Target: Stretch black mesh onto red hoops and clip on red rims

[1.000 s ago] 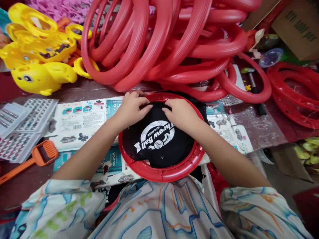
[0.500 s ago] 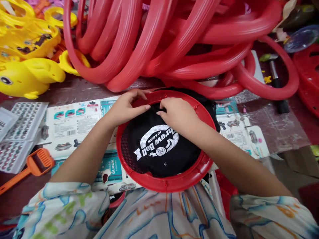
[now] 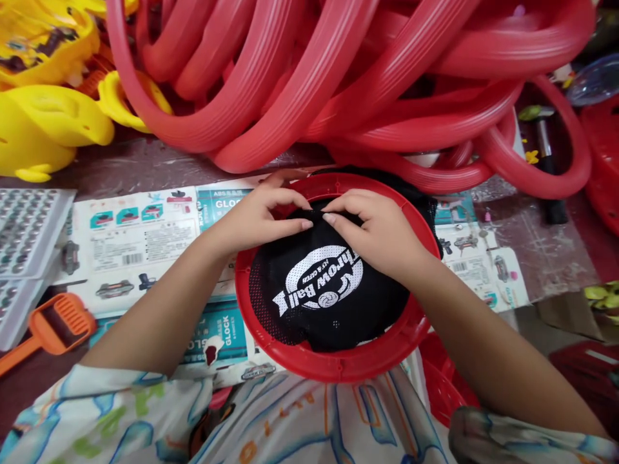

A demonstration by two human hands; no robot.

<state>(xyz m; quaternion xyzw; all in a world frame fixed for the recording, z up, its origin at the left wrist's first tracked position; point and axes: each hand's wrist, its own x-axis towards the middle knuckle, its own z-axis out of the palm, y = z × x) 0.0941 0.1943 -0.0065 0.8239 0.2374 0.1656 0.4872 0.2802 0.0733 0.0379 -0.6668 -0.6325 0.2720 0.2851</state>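
Note:
A red plastic ring (image 3: 338,364) lies flat on the table in front of me. Inside it sits a black mesh net (image 3: 319,309) printed with a white "Throw Ball" logo. My left hand (image 3: 258,219) and my right hand (image 3: 382,232) both rest at the far edge of the net, fingertips nearly meeting. Each hand pinches the black mesh next to the ring's far rim. Part of the mesh spills past the ring at the back right.
A big heap of red rings (image 3: 314,77) is piled just behind. Yellow plastic toys (image 3: 43,122) lie at the far left. Printed cards (image 3: 145,238), blister trays (image 3: 24,232) and an orange tool (image 3: 53,325) sit at left. A hammer (image 3: 546,161) lies at right.
The view has drawn closer and shifted. My hands have come closer together at the net's far edge, the fingertips now almost touching.

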